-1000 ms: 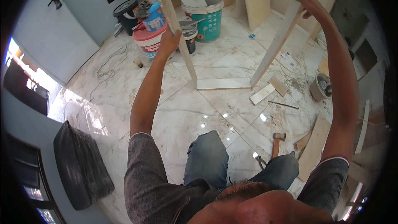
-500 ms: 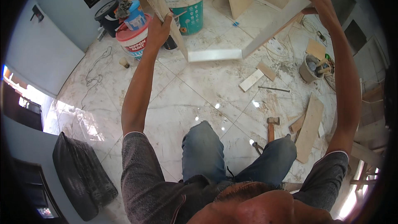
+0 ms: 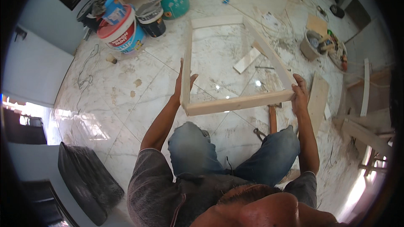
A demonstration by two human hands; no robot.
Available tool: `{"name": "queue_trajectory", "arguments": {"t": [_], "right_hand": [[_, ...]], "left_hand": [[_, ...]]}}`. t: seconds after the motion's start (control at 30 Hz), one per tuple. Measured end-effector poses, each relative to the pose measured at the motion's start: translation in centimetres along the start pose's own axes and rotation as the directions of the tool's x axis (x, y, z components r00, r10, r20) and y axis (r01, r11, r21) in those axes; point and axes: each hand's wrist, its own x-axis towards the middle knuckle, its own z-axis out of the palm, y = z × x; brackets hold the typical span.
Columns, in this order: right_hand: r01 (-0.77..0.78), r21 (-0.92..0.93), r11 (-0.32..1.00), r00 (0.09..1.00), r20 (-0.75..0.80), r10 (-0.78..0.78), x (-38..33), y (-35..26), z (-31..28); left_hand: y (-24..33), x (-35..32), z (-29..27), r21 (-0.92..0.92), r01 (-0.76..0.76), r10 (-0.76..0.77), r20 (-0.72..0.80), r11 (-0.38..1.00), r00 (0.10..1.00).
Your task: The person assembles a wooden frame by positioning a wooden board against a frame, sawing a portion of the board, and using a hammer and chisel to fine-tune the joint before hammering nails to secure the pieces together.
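A four-sided wooden frame (image 3: 242,104) with an open middle is held in front of my knees, its nearest board lying crosswise. On its left side board, my left hand (image 3: 184,80) grips with the thumb inside and the other fingers outside. My right hand (image 3: 299,92) closes round the near right corner, where two boards meet. The far board looks pale and narrower. Through the opening show a short white-faced board (image 3: 247,60) and part of a thin dark bar (image 3: 264,67) on the floor.
A hammer (image 3: 273,117) and pincers (image 3: 259,134) lie by my right knee, near a long plank (image 3: 318,96). Paint buckets (image 3: 122,31) stand far left, beside a green bucket (image 3: 175,0). A grey bucket of tools (image 3: 309,45) is at right. A black plastic-like bundle (image 3: 86,180) sits lower left.
The wooden frame has come down and toward me from its raised position. Both my hands moved down with it and kept hold. The dark bucket beside the paint buckets now shows fully.
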Motion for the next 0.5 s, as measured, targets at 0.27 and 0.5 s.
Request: {"name": "queue_trajectory", "arguments": {"t": [0.27, 0.5], "right_hand": [[-0.538, 0.328, 0.776, 0.836, 0.324, 0.443, -3.5, 12.4, -2.9], [-0.433, -0.090, 0.897, 0.874, 0.202, 0.442, -4.6, 19.6, -3.6]], "left_hand": [[-5.9, -8.1, 1.8, 0.197, 0.288, -0.331, 0.244, 0.937, 0.911], [-6.3, -11.7, 2.8, 0.229, 0.257, -0.321, 0.313, 0.939, 0.894]]}}
